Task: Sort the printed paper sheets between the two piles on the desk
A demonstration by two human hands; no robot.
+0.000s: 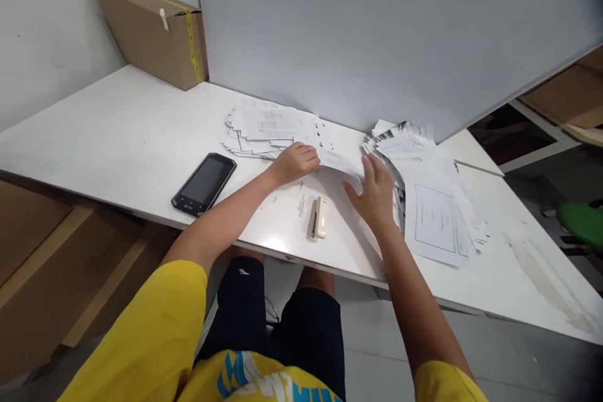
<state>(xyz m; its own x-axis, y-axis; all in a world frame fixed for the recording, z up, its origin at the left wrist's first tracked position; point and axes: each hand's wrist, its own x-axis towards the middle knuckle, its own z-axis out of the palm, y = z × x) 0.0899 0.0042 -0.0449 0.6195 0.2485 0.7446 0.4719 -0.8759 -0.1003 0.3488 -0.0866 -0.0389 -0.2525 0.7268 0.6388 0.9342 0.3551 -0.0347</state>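
Observation:
My left hand (296, 162) is closed on the near edge of some printed paper sheets (325, 138), its fingers curled over them. Those sheets reach back toward a loose paper stack (264, 122) by the partition. At the sheets' right end is my right hand (374, 191), thumb and fingers apart; whether it touches the paper is unclear. A cream stapler (318, 218) lies on the table between my forearms. Just right of my right hand spreads a second, fanned pile of printed papers (428, 201).
A black rugged phone (204, 183) lies left of my left forearm on the white table (117, 132). Behind it, a taped cardboard box (155, 31) stands against the grey partition (377, 31). More cardboard boxes (56, 264) sit below the table's left edge. A green seat (581, 226) shows far right.

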